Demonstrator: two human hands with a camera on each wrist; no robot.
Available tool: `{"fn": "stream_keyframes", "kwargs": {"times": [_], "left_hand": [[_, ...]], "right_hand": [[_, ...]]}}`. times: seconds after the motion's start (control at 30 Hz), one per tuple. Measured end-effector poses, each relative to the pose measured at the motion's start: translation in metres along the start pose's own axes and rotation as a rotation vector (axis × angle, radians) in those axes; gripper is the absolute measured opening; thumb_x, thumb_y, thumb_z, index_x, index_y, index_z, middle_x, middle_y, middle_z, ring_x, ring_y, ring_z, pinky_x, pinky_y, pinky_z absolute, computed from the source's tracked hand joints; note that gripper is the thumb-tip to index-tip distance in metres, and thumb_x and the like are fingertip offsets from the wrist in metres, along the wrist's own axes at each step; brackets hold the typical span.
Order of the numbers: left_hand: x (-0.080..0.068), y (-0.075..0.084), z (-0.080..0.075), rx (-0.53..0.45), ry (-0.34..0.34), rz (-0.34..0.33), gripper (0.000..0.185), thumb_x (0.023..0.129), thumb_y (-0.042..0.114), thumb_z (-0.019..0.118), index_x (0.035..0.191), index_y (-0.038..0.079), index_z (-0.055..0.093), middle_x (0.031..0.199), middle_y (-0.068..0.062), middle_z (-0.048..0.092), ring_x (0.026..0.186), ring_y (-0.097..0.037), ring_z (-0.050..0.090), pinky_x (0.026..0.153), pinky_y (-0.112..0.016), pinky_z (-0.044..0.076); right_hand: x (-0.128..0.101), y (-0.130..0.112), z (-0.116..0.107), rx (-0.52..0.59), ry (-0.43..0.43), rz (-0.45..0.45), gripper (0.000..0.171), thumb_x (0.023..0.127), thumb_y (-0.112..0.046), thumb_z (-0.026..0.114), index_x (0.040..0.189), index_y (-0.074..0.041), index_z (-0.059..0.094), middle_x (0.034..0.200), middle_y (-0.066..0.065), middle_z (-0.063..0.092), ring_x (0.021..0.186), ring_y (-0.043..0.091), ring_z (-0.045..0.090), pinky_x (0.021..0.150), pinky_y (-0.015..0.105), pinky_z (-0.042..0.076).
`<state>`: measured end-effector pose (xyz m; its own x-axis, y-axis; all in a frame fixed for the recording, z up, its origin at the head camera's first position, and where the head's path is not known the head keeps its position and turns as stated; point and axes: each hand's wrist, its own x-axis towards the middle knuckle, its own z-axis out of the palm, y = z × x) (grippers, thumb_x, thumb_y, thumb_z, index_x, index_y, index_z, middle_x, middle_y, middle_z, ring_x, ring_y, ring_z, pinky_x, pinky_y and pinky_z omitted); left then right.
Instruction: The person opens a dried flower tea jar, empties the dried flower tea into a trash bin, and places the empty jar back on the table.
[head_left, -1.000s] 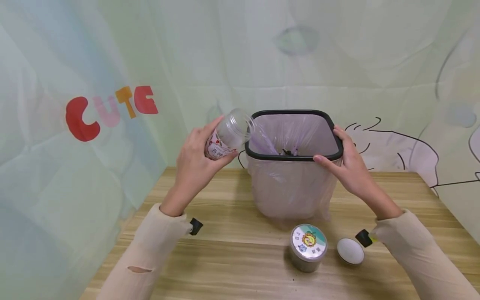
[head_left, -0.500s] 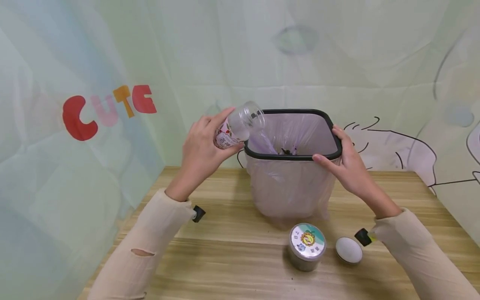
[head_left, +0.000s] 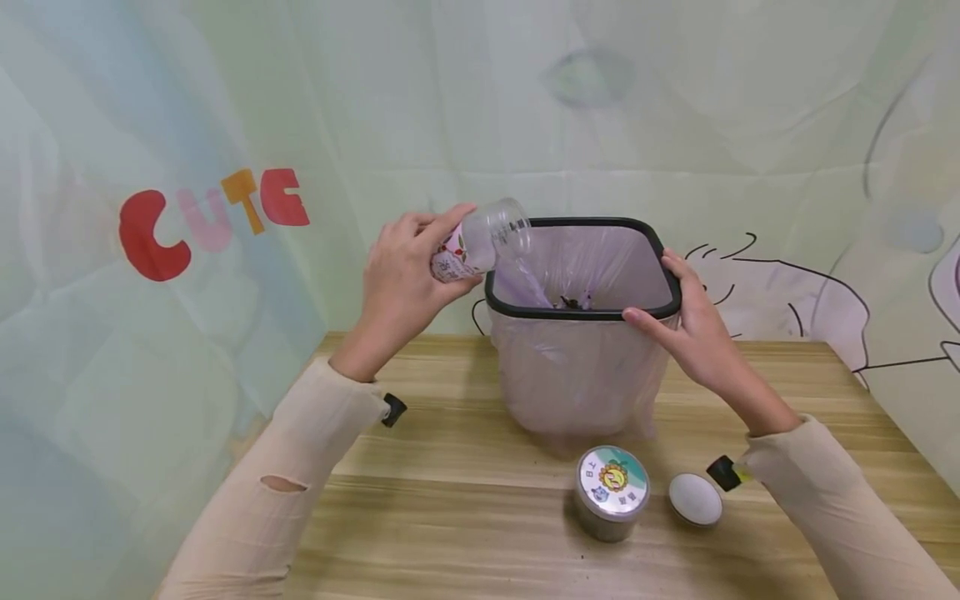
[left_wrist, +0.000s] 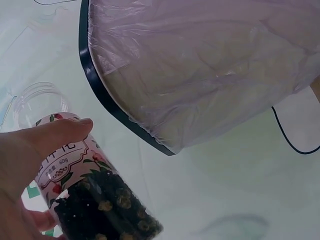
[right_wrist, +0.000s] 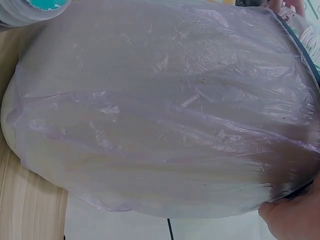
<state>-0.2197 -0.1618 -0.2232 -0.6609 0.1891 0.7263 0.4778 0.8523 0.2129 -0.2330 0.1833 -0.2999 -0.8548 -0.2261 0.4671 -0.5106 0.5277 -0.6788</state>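
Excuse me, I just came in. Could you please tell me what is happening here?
A person's left hand holds a clear, labelled jar tilted, its mouth toward the opening of a lined bin. Dark contents show at the jar's base. The right hand grips the bin's black rim. On the table, nearer the person, are a round container and a small white disc.
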Motion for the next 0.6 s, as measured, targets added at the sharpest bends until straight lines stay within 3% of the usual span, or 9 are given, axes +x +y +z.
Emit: {"fn": "stream_keyframes", "kwargs": {"times": [0.6], "left_hand": [[0.017,0.008,0.005,0.108,-0.026,0.113,0.074,0.07,0.026,0.093,0.137,0.033,0.061,0.123,-0.01,0.06,0.107,-0.037,0.053,0.09,-0.052,0.044]], "right_hand": [[0.002,0.0,0.006,-0.003,-0.006,-0.004,0.093,0.093,-0.043,0.069,0.159,-0.01,0.014,0.166,0.006,0.01,0.149,0.032,0.015,0.114,0.061,0.018]]}}
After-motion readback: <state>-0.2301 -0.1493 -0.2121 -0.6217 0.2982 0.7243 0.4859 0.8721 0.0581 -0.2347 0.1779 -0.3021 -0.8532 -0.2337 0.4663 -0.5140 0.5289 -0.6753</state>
